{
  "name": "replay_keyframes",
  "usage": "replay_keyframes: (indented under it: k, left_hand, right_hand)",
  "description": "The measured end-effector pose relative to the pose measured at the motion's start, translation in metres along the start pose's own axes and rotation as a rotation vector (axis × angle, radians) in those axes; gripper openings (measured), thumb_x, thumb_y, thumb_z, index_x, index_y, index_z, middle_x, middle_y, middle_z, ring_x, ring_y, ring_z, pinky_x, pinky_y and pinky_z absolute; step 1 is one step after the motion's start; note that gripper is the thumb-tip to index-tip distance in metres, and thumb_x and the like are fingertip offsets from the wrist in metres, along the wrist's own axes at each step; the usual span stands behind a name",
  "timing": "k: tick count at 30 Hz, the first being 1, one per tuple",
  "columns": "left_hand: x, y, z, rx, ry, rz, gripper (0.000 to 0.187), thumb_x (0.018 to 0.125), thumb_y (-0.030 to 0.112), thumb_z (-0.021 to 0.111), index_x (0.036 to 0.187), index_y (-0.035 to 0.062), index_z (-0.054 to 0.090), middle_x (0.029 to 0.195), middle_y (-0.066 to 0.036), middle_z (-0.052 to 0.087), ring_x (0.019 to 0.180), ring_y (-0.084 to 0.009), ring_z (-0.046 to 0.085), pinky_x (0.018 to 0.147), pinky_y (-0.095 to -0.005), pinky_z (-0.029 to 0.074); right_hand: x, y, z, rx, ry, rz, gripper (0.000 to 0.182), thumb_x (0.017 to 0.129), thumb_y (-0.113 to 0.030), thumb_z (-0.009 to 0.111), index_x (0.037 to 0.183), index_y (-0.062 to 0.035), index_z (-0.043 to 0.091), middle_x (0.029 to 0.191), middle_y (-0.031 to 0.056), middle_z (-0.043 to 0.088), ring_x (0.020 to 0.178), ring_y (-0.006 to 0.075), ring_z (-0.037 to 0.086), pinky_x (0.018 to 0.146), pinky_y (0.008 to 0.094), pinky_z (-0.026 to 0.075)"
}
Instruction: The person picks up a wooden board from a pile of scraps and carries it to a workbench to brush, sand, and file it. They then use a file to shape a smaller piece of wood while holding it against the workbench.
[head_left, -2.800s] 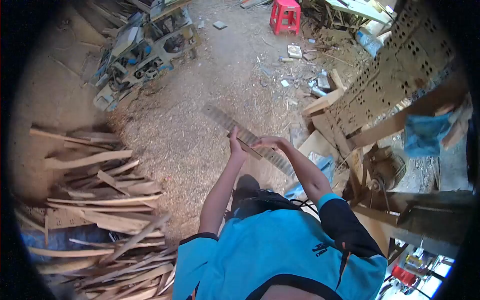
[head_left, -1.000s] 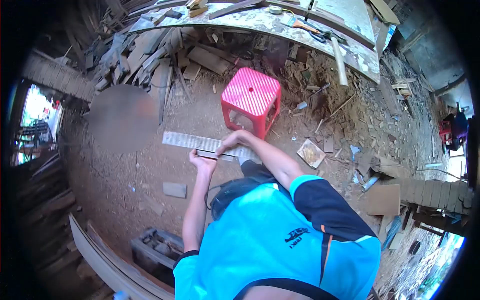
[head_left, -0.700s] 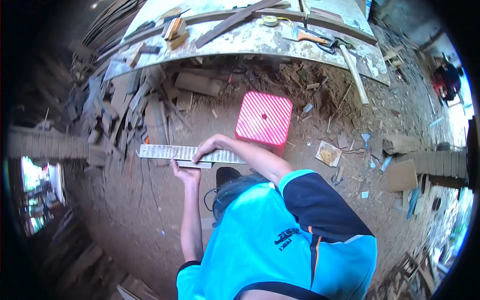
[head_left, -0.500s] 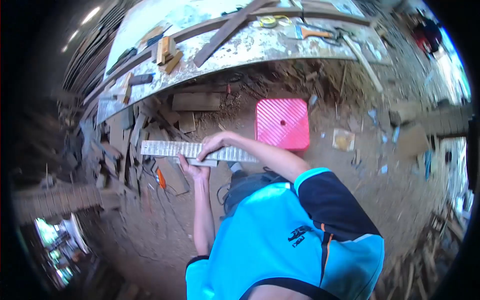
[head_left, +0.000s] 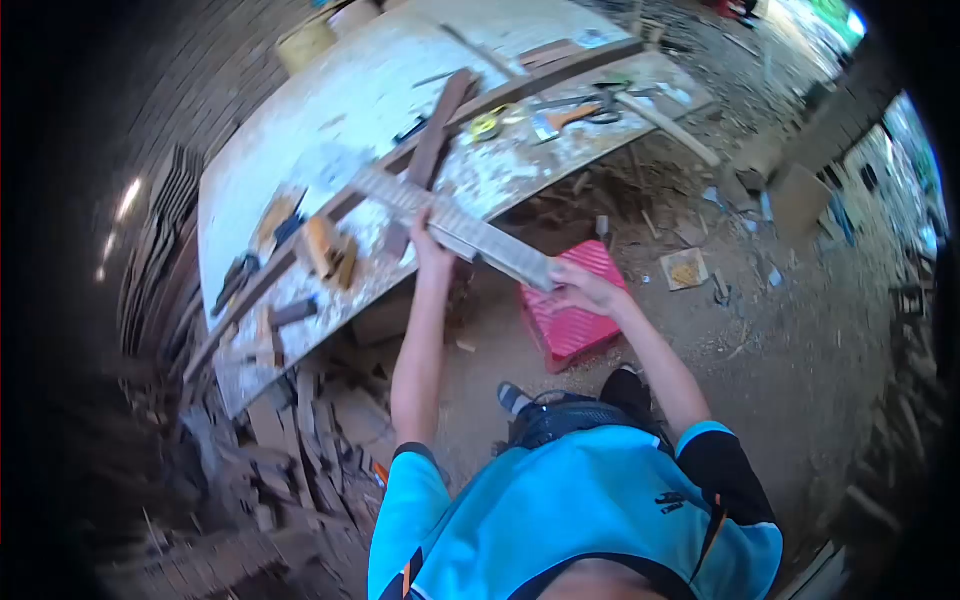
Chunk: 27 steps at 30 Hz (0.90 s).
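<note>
Long board diagonal, far end left

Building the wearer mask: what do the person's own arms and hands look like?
Left hand and right hand: no gloves or wristwear visible. Forearms bare below short sleeves. Left sleeve: bright blue, dark cuff. Right sleeve: dark panel, bright blue cuff. Thin orange trim near each shoulder.
</note>
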<state>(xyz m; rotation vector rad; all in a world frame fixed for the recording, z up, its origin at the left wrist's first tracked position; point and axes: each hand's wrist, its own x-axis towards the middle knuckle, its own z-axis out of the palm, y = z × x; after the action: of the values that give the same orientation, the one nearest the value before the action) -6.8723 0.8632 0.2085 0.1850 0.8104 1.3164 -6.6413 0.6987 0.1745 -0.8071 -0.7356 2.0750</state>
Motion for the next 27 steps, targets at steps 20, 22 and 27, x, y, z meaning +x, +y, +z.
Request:
replay_keyframes:
  k: [20,22,27]
  left_hand:
    - [0.066,-0.144,0.07,0.927,0.749,0.045,0.071,0.074,0.046,0.065,0.129,0.0073,0.041,0.118,-0.013,0.042,0.102,-0.0253,0.042,0.086,-0.0435,0.04]
    - [0.065,-0.173,0.067,0.917,0.713,0.223,0.064,0.077,0.042,0.064,0.123,0.0025,0.044,0.111,-0.012,0.045,0.091,-0.0239,0.045,0.077,-0.0413,0.043]
    - [0.013,-0.275,0.064,0.725,0.498,0.561,0.009,0.086,0.013,0.052,0.085,0.0072,0.046,0.072,-0.002,0.045,0.057,-0.0125,0.039,0.047,-0.0295,0.034]
  right_hand:
    - [-0.444,0.111,-0.4,-0.048,1.199,0.287,0.02,0.085,-0.022,0.056,0.093,-0.0037,0.056,0.064,0.0004,0.049,0.054,0.0109,0.048,0.044,0.0277,0.037]
    - [-0.41,0.085,-0.427,-0.145,0.862,0.001,0.021,0.087,-0.023,0.055,0.099,-0.0059,0.057,0.068,0.0006,0.054,0.054,0.01,0.05,0.046,0.026,0.039]
    - [-0.339,-0.064,-0.433,-0.333,0.761,0.171,0.028,0.088,-0.022,0.055,0.115,-0.0115,0.054,0.095,0.0033,0.062,0.083,0.0126,0.058,0.067,0.0273,0.047]
